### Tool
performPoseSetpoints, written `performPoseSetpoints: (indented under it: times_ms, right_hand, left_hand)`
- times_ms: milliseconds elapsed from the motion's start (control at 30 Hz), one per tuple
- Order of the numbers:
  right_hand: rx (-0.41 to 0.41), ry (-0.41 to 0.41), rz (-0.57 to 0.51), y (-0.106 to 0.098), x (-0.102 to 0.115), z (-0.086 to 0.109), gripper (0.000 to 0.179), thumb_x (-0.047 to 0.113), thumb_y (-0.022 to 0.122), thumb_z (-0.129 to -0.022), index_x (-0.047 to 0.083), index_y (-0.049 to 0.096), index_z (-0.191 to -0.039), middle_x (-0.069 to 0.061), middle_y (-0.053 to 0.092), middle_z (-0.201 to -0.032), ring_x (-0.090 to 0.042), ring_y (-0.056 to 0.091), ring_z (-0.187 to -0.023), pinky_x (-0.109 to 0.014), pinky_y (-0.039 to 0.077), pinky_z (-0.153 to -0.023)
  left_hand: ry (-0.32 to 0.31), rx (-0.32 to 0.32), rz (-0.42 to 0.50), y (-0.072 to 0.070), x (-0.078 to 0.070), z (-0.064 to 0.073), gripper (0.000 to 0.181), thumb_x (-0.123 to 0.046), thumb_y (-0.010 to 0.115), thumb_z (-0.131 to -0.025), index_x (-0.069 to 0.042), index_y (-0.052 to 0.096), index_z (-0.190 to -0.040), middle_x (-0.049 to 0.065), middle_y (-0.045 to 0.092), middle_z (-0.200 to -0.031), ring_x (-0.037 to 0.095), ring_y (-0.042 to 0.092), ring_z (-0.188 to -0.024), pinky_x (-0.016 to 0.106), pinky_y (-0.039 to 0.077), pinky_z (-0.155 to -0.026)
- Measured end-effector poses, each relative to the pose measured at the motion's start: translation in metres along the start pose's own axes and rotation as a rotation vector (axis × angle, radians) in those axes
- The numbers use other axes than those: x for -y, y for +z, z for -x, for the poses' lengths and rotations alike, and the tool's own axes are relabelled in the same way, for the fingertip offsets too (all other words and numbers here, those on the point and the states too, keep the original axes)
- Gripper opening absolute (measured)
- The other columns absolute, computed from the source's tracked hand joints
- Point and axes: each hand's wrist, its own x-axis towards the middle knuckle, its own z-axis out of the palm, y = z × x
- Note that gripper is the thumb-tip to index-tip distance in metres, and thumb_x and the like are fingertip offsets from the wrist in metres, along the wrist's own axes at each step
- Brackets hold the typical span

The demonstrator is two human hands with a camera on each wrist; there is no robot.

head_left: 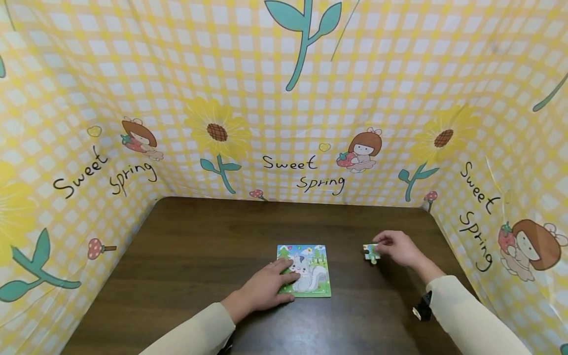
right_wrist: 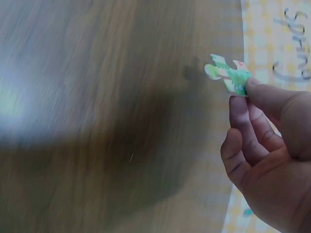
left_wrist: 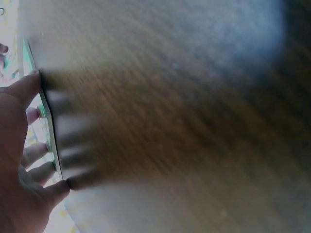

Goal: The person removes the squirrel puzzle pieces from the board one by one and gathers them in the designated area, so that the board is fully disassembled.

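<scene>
A square jigsaw puzzle (head_left: 316,285) with a grey squirrel on green grass lies flat on the brown table, in the middle of the head view. My left hand (head_left: 264,286) rests on its left side with fingers spread and covers part of the picture. In the left wrist view, the fingertips of the left hand (left_wrist: 29,150) touch along the board's edge. To the right of the puzzle, my right hand (head_left: 401,249) pinches a jigsaw piece (head_left: 371,253) between thumb and fingers. The right wrist view shows this piece (right_wrist: 232,76), green with pale patches, raised over the table by the right hand (right_wrist: 267,141).
The dark wood table (head_left: 199,236) is bounded at the back and both sides by a yellow checked cloth (head_left: 284,123) with flowers and cartoon figures. A small black device (head_left: 423,306) sits at the right wrist by the sleeve.
</scene>
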Motion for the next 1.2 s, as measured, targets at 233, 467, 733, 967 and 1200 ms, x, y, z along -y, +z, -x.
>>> performPoseSetpoints:
  times_ms: [233, 467, 733, 967, 1200]
  right_hand:
    - [-0.06, 0.049, 0.073, -0.012, -0.024, 0.013, 0.01, 0.011, 0.073, -0.095, 0.004, 0.076, -0.101, -0.007, 0.074, -0.092, -0.016, 0.066, -0.08, -0.032, 0.052, -0.067]
    - [-0.074, 0.063, 0.137, -0.015, -0.034, 0.014, 0.01, 0.012, 0.074, -0.093, 0.003, 0.076, -0.097, -0.005, 0.074, -0.085, -0.014, 0.064, -0.074, -0.032, 0.05, -0.065]
    - [-0.064, 0.073, 0.176, -0.015, -0.042, 0.012, 0.008, 0.011, 0.074, -0.093, 0.003, 0.075, -0.094, -0.004, 0.072, -0.082, -0.014, 0.061, -0.074, -0.031, 0.048, -0.066]
    - [-0.063, 0.051, 0.21, -0.012, -0.043, 0.01, 0.009, 0.012, 0.074, -0.093, 0.004, 0.076, -0.095, -0.004, 0.073, -0.087, -0.014, 0.061, -0.079, -0.035, 0.049, -0.071]
    - [-0.069, 0.06, 0.221, -0.013, -0.039, 0.012, 0.011, 0.013, 0.073, -0.093, 0.004, 0.076, -0.097, -0.005, 0.074, -0.089, -0.015, 0.063, -0.08, -0.036, 0.05, -0.072]
  left_hand:
    - [-0.003, 0.004, 0.02, -0.001, -0.001, 0.001, 0.056, -0.051, 0.062, -0.1, -0.026, 0.055, -0.15, 0.013, 0.04, -0.163, 0.035, 0.034, -0.152, 0.052, 0.035, -0.119]
    - [-0.004, 0.002, 0.027, 0.0, -0.001, 0.002, 0.056, -0.05, 0.061, -0.101, -0.027, 0.054, -0.151, 0.011, 0.039, -0.164, 0.035, 0.033, -0.153, 0.053, 0.035, -0.119]
    - [-0.018, 0.014, 0.036, 0.002, 0.001, 0.004, 0.057, -0.052, 0.059, -0.101, -0.03, 0.051, -0.153, 0.009, 0.035, -0.166, 0.032, 0.03, -0.155, 0.052, 0.033, -0.121]
    - [-0.016, 0.021, 0.02, 0.001, 0.002, 0.004, 0.057, -0.054, 0.059, -0.101, -0.032, 0.051, -0.153, 0.008, 0.036, -0.166, 0.032, 0.031, -0.154, 0.051, 0.033, -0.12]
    - [-0.024, 0.019, -0.004, 0.003, 0.003, 0.003, 0.058, -0.057, 0.057, -0.1, -0.036, 0.049, -0.154, 0.005, 0.035, -0.166, 0.031, 0.031, -0.154, 0.059, 0.029, -0.12]
